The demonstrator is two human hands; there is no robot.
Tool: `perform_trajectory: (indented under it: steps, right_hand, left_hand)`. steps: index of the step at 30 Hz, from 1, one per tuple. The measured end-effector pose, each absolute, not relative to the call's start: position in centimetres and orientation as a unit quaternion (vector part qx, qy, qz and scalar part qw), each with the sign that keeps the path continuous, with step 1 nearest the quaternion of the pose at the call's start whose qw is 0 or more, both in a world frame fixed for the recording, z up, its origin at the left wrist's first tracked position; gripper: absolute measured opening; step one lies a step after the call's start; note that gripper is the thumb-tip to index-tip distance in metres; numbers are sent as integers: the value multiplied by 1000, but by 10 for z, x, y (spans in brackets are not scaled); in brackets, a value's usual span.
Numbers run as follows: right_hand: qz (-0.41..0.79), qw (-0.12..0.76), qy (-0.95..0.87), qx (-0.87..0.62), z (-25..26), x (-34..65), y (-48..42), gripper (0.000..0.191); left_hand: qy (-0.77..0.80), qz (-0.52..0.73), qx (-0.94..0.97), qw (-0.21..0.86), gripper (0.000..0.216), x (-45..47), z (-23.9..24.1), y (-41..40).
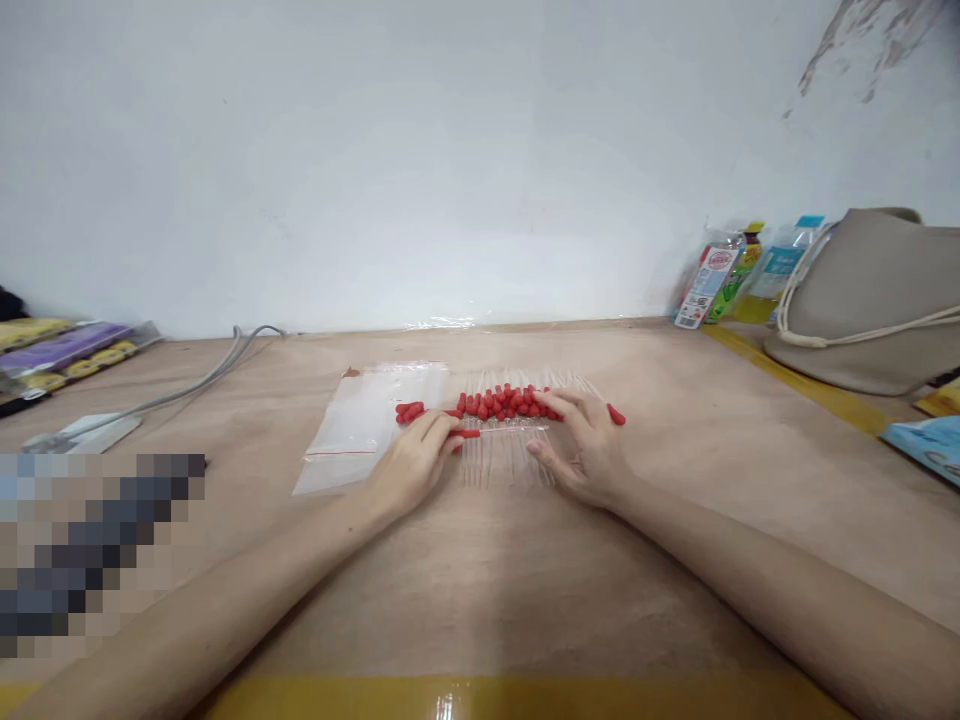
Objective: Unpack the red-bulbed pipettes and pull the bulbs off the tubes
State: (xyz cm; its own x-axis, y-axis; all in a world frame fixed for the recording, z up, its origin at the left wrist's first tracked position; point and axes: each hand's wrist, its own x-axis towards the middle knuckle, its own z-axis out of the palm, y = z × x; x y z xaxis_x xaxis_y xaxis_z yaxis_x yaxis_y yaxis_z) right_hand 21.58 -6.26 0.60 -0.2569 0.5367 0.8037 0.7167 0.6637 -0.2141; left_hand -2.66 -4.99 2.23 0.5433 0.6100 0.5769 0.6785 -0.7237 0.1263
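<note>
We record the clear bag point(360, 430) lying flat just left of the left hand point(416, 460). Nothing shows inside it. A few red caps lie at its edge nearest the grip, and we cannot tell whether they are on it or in it.

Just beyond the fingers of both hands lies the row of tubes point(502, 403), clear with red caps, packed side by side. Every tube we can make out lies outside the bag. In our judgement little is finished.

One tube point(495, 431) lies crosswise between the hands. The left hand is closed on its red end. The right hand point(581, 445) lies palm-down on the row. We cannot tell whether it pinches the other end.

The wall point(450, 150) beyond the grip is pale and bare. The table point(480, 580) is brown. Well right of the grip sit a tan bag point(862, 300) and bottles point(742, 265). Well left runs a cable point(202, 380).
</note>
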Motion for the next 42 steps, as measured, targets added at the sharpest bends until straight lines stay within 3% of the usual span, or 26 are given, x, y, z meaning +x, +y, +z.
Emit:
perform_trajectory:
  steps: [8, 15, 29, 42]
  right_hand:
    - [-126, 383, -842, -357, 1, 205, -62, 20]
    - [-111, 355, -860, -349, -1, 202, -63, 19]
    - [-85, 404, -864, -289, -2, 196, -64, 15]
    - [-141, 411, -870, -234, 5, 194, -72, 15]
  left_hand:
    - [-295, -333, -889, 111, 15, -16, 7, -61]
    - [-291, -330, -893, 93, 13, -12, 13, -62]
    - [-245, -281, -923, 90, 11, -6, 13, -62]
    - [-245, -226, -939, 79, 17, -9, 18, -65]
